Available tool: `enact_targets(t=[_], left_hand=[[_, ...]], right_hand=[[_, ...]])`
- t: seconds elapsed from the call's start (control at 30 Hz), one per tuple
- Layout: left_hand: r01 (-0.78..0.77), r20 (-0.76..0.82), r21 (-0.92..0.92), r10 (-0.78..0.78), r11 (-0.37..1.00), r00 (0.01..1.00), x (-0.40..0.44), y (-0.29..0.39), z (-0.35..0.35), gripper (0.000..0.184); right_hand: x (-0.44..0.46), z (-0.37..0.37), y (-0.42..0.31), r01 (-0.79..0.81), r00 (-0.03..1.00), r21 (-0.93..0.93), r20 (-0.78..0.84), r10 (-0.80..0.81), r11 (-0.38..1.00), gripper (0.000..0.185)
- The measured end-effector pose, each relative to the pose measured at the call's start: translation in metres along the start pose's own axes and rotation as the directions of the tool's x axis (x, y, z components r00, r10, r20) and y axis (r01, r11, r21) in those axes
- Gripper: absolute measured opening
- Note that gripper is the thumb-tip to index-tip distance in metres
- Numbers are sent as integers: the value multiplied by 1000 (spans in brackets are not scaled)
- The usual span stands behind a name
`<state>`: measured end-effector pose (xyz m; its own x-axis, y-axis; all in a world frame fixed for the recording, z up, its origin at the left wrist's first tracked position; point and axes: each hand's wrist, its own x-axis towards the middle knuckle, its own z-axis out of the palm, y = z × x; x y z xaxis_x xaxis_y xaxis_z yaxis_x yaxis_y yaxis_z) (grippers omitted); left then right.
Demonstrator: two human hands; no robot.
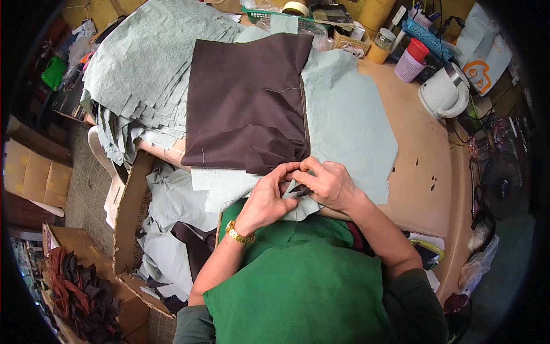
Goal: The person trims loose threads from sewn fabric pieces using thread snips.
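A dark brown cloth (246, 97) lies over pale grey-green sheets (349, 114) on the table, with loose threads on it. At its lower right corner my left hand (268, 195), with a gold watch (239, 232) at the wrist, pinches the edge of the material. Close beside it, nearly touching, my right hand (329, 184) has its fingers closed at the same spot. A small dark tool (299, 190), perhaps snips, shows between the hands; its grip is partly hidden by the fingers.
A tall stack of pale sheets (143, 57) stands at the upper left. Below it is a cardboard box (130, 218) of scraps. A white kettle (444, 94), a pink cup (409, 64) and a jar (380, 47) stand at the upper right.
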<state>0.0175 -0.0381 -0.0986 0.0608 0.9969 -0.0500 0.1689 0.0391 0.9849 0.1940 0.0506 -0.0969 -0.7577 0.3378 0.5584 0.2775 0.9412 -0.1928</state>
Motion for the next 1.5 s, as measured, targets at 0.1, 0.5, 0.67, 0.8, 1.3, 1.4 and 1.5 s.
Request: enact_targets(t=[0.1,0.5,0.67,0.8,1.3,1.4,1.5], left_hand=[[32,34,-21,-31,999,999,-1,8,-2,66],[29,88,-220,-10,975,996,-1,-7,0,71],[32,105,-169,-15,985,994,-3,3,-2,72],[-60,67,-86,66,995,996,-4,-6,2,77],[-24,-250,187,71,982,966,-5,-9,22,81],[22,-246,243,40,970,968,-4,-10,21,80],[-173,-374,304,284,937,883,0,-19,21,77]], right_hand=[[-1,2,5,70,997,-83,-12,-71,994,17],[-7,7,12,43,997,93,-62,-37,995,23],[-7,7,13,92,996,15,-5,-92,996,21],[-7,12,15,118,992,-16,-49,-119,993,17],[-1,12,19,171,985,-26,-31,-172,985,18],[0,13,20,178,983,7,-57,-177,984,18],[-4,13,22,182,983,43,-24,-181,982,25]])
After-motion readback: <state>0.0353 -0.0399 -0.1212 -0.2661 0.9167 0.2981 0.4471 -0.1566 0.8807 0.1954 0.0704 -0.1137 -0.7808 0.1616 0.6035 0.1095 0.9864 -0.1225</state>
